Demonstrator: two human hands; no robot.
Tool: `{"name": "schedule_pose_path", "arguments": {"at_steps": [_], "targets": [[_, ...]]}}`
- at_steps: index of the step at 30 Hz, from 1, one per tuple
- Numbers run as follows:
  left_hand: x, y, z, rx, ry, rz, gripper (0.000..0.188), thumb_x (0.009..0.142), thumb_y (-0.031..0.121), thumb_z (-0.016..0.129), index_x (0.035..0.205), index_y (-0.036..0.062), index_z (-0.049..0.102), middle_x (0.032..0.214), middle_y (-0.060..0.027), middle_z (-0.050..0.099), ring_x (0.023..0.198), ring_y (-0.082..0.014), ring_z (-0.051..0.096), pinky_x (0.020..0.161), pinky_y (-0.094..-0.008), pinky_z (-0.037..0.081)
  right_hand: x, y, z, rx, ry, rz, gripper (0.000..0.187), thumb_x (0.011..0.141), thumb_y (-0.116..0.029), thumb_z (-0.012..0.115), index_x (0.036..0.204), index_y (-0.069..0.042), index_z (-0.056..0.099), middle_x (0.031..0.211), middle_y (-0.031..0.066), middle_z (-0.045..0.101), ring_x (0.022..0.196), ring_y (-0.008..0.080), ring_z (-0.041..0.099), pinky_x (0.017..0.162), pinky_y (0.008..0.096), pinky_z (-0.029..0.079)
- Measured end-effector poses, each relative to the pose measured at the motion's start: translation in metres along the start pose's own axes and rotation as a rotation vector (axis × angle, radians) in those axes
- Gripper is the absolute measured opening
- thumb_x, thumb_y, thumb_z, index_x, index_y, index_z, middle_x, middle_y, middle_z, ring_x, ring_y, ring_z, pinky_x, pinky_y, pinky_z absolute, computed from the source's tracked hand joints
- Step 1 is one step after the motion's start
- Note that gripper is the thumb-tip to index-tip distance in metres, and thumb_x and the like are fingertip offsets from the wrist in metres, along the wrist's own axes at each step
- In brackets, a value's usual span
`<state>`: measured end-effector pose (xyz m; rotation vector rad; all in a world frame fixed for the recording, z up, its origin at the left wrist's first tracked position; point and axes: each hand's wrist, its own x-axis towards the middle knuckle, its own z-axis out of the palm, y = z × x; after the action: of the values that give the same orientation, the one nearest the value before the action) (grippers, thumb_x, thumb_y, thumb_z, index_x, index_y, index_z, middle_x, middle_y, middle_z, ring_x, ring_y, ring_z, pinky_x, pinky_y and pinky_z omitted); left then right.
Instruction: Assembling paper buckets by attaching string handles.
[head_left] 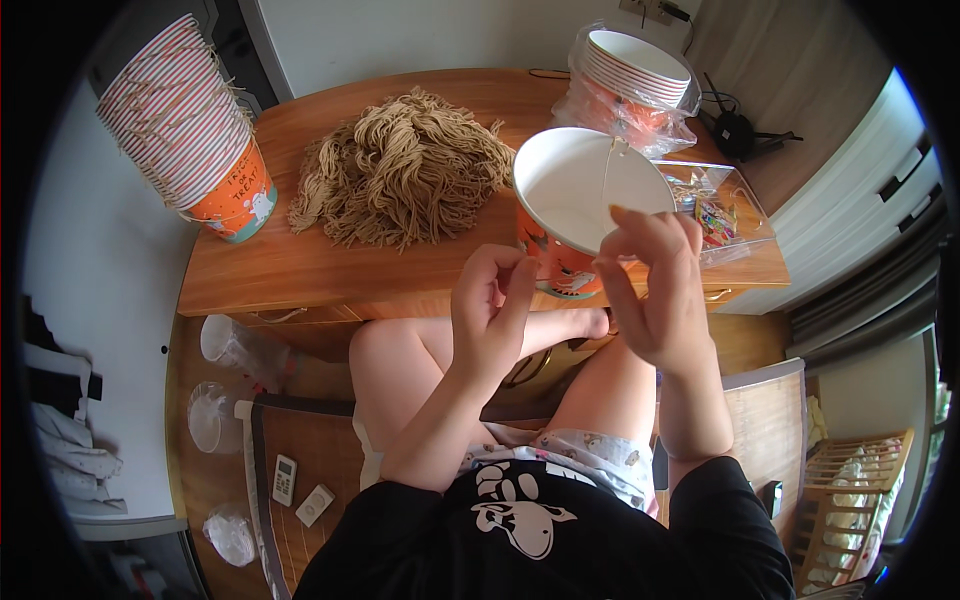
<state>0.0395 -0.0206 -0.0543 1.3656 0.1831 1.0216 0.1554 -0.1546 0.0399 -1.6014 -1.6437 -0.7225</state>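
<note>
Orange-printed, white-lined paper bucket [575, 215]: upright at the brown wooden table's [280, 265] front edge; probably light, stiff yet dentable — best taken below the rim.
Left hand [490, 300]: fingers narrowed beside it — any hold unclear.
Right hand [655, 280]: fingers curled before it; whether holding anything, cannot tell.

Cord heap [405, 170] lies left of the bucket [575, 185].

A home, likely a bedroom: a grey curtain [880, 300] at three o'clock, a crib-like slatted wooden frame [850, 489] at four, a remote [285, 480] on a woven mat [345, 460] between seven and eight, clothes [68, 440] past eight, a table [285, 265] with drawers [330, 313] toward twelve.
</note>
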Motion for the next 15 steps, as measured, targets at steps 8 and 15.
{"name": "schedule_pose_path", "arguments": {"at_steps": [8, 15], "targets": [[0.01, -0.005, 0.011, -0.023, -0.018, -0.019, 0.006, 0.098, 0.004, 0.065, 0.097, -0.0012, 0.061, 0.084, 0.0001, 0.06, 0.073, -0.0042, 0.05, 0.067, -0.0222, 0.044, 0.011, 0.011, -0.001, -0.021, -0.025, 0.071, 0.048, 0.086, 0.0, 0.07, 0.131, -0.008, 0.058, 0.088, -0.0006, 0.066, 0.087, 0.022, 0.062, 0.087, 0.0386, 0.04], [0.012, -0.008, 0.013, 0.016, -0.03, 0.003, 0.01, 0.099, 0.007, 0.066, 0.096, -0.0017, 0.062, 0.081, -0.0004, 0.059, 0.071, -0.0044, 0.048, 0.065, -0.0227, 0.042, 0.031, 0.025, -0.004, 0.013, -0.28, 0.186, 0.032, 0.088, -0.003, 0.07, 0.12, -0.009, 0.066, 0.094, 0.0014, 0.071, 0.097, 0.0238, 0.066, 0.099, 0.0394, 0.04]]}}
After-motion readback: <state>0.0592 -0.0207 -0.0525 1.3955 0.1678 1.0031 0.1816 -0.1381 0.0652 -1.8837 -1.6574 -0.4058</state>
